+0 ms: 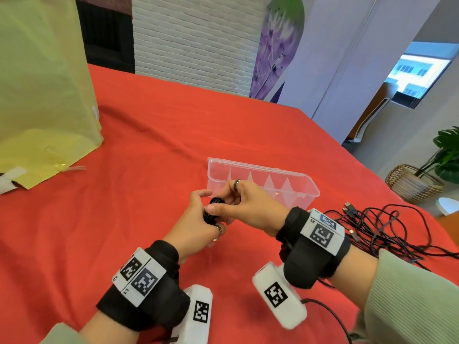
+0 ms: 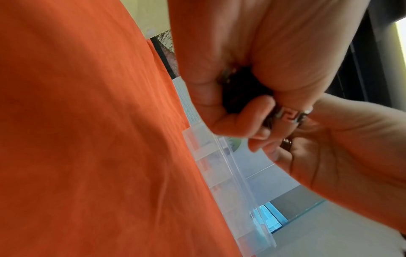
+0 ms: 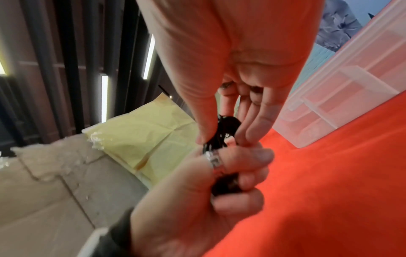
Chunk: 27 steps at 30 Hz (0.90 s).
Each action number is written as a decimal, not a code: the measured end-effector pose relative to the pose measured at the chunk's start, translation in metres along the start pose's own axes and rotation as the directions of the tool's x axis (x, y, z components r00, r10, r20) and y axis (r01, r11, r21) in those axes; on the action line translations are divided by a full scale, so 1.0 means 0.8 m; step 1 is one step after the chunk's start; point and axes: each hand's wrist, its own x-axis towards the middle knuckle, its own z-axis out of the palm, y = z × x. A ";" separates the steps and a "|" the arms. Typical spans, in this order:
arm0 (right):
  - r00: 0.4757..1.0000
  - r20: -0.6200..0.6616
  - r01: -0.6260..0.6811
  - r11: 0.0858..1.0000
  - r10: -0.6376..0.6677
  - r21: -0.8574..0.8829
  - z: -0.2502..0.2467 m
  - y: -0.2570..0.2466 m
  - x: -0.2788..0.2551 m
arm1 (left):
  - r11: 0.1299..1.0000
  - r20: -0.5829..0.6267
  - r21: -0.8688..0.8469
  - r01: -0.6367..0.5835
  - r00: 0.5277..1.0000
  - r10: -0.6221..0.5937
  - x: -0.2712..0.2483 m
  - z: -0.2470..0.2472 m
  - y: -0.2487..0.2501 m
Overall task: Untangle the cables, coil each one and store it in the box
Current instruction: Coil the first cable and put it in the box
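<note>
A small coil of black cable (image 1: 215,201) is held between both hands just above the red tablecloth, in front of the clear plastic box (image 1: 305,187). My left hand (image 1: 198,216) grips the lower part of the coil (image 3: 226,186) with curled fingers. My right hand (image 1: 236,202) pinches its upper part (image 3: 227,127) between thumb and fingers. In the left wrist view the coil (image 2: 241,90) is mostly hidden inside the fist. The box (image 2: 219,165) stands open, with dividers and nothing visible in it. A tangle of black cables (image 1: 350,210) lies on the cloth to the right.
A large yellow bag (image 1: 42,95) stands at the table's far left, with a cardboard box (image 3: 44,191) near it. The table edge runs along the right, and beyond it a plant in a wicker basket (image 1: 412,184) stands on the floor. Red cloth (image 1: 161,145) covers the table.
</note>
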 end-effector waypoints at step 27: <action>0.993 -0.104 0.001 0.908 -0.049 -0.419 -0.084 0.042 0.138 | 0.848 -0.273 0.527 0.054 0.956 0.109 0.127 -0.023 0.065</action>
